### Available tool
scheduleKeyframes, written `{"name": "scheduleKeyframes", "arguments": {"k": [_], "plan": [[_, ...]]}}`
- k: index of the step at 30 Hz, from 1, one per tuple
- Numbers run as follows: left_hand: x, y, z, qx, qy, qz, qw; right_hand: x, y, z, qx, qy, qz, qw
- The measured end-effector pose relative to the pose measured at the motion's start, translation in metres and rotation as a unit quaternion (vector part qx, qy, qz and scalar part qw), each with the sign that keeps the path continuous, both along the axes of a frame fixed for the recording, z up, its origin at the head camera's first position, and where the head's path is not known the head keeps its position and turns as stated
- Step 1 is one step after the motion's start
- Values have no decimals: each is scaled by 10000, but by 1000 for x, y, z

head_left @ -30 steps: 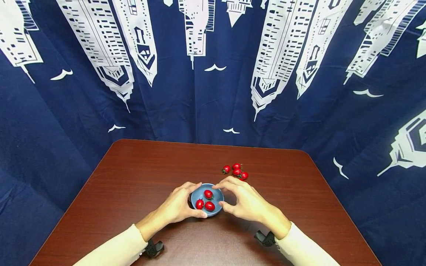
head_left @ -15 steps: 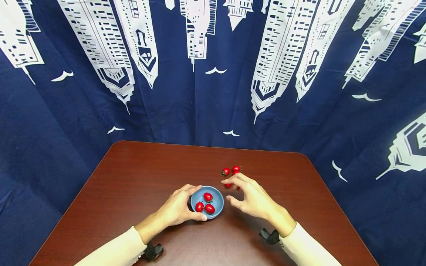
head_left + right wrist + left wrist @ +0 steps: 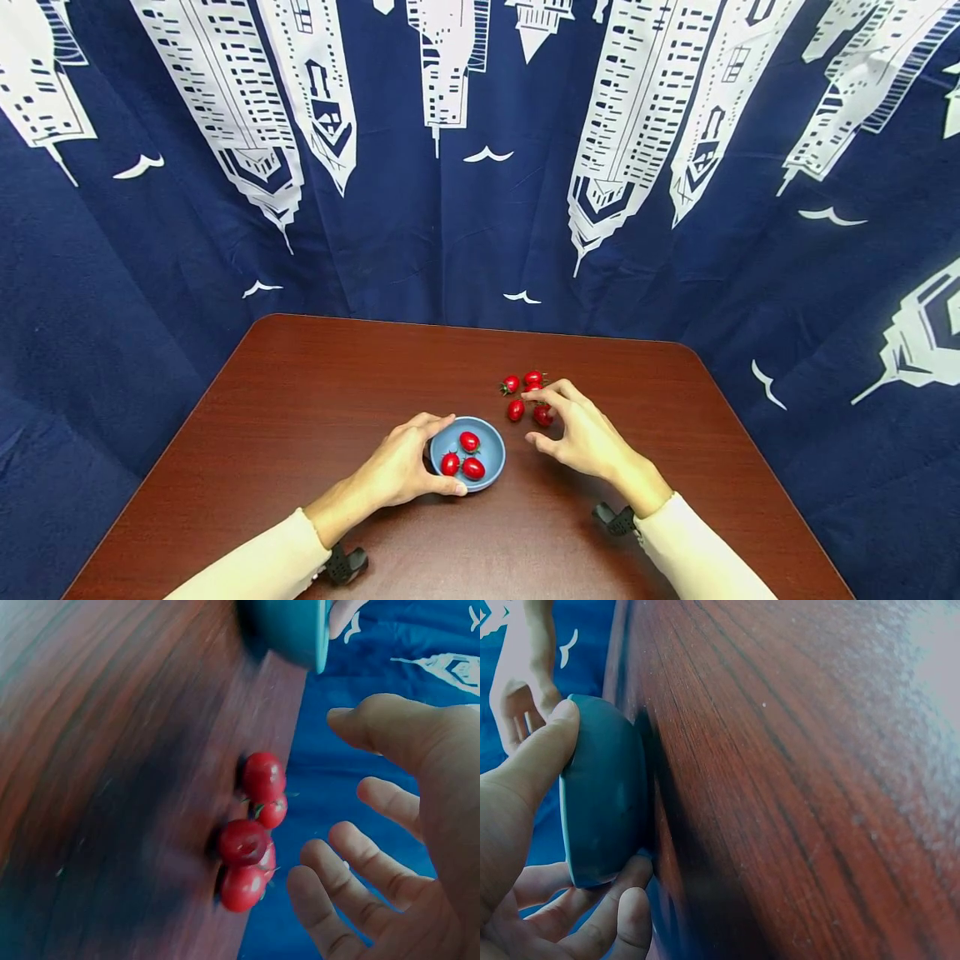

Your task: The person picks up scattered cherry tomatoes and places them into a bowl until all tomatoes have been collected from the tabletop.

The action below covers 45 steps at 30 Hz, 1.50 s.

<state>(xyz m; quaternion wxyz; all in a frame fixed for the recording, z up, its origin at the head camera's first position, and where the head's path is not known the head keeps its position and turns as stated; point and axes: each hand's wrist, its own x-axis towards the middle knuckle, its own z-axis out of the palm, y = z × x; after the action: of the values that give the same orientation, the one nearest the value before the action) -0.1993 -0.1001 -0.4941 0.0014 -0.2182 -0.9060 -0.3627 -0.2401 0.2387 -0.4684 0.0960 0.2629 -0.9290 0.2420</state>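
My left hand point(image 3: 405, 462) holds a small blue bowl point(image 3: 491, 471) at its left side, thumb on the near rim and fingers round the far side. In the left wrist view the bowl point(image 3: 604, 795) shows its outer wall between thumb and fingers. Three red cherry tomatoes point(image 3: 472, 468) lie inside it. To the right, my right hand point(image 3: 588, 433) hovers with thumb and fingers spread, holding nothing. Near its fingertips is a loose group of several cherry tomatoes point(image 3: 516, 409), partly hidden by the fingers. The right wrist view shows these tomatoes point(image 3: 244, 844) apart from the hand.
Everything stands on a reddish-brown wooden table point(image 3: 360, 375) with rounded far corners. Behind and around it hangs a dark blue cloth point(image 3: 390, 250) printed with white buildings and birds. A black wrist device point(image 3: 345, 564) sits below each forearm.
My right hand has moved from the bowl's right rim to the right, over the loose cherry tomatoes. The left hand and the bowl stay in place.
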Motion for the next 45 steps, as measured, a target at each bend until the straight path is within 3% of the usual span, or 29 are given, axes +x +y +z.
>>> {"name": "scheduleKeyframes", "arguments": {"k": [11, 15, 25, 38, 45], "plan": [[2, 1, 1, 16, 170, -18, 9999, -14, 15, -16, 81, -42, -416, 9991], [2, 1, 1, -1, 65, 5, 10000, -17, 18, -20, 99, -115, -486, 9987], [5, 2, -1, 22, 13, 18, 10000, -20, 18, -30, 10, -294, -241, 9993], [4, 3, 0, 30, 77, -14, 10000, -22, 15, -31, -206, 86, 103, 9997], [3, 3, 0, 9, 129, -14, 9999, -21, 15, -30, -261, 5, 106, 9996]]}}
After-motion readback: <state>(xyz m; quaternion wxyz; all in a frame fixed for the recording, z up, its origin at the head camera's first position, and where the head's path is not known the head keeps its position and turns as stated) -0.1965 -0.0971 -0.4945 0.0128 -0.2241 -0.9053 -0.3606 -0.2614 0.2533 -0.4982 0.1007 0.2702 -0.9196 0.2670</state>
